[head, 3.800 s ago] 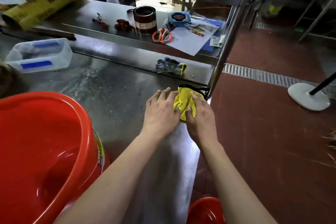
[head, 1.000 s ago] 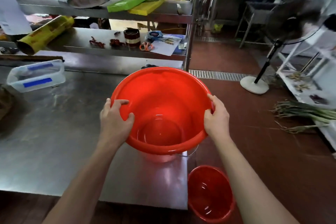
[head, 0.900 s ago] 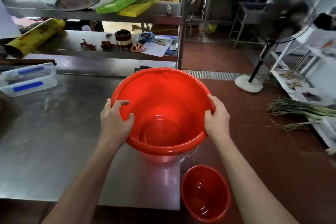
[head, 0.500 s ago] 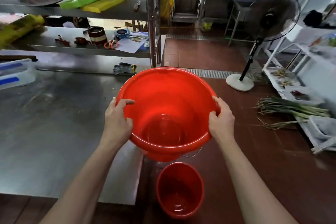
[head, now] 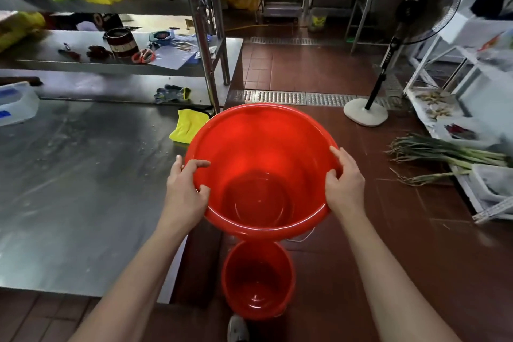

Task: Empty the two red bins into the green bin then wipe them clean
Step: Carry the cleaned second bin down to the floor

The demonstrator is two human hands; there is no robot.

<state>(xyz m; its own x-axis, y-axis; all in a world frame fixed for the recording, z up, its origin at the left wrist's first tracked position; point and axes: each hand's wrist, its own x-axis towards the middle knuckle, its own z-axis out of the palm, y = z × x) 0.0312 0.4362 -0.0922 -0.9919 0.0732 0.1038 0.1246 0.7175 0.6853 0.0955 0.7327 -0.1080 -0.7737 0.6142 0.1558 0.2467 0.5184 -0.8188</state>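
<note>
I hold a large red bin (head: 261,147) upright in the air, past the right edge of the steel table (head: 77,189). My left hand (head: 184,191) grips its left rim, fingers curled over the edge. My right hand (head: 345,183) grips the right rim. The inside of the bin looks bare and glossy. A second, smaller red bin (head: 258,280) stands on the floor directly below, partly hidden by the held one. A yellow cloth (head: 188,125) lies on the table's right end. No green bin is in view.
Steel shelves (head: 111,61) at the back hold a tin, scissors and papers; gloves (head: 172,93) lie under them. A clear plastic tub (head: 14,104) sits at the far left. A pedestal fan (head: 369,108), green onions (head: 444,153) and a white rack stand on the right of the tiled floor.
I put the cloth down and took the big bin in both hands. Over the last second I carried it rightward off the table, to above the smaller bin.
</note>
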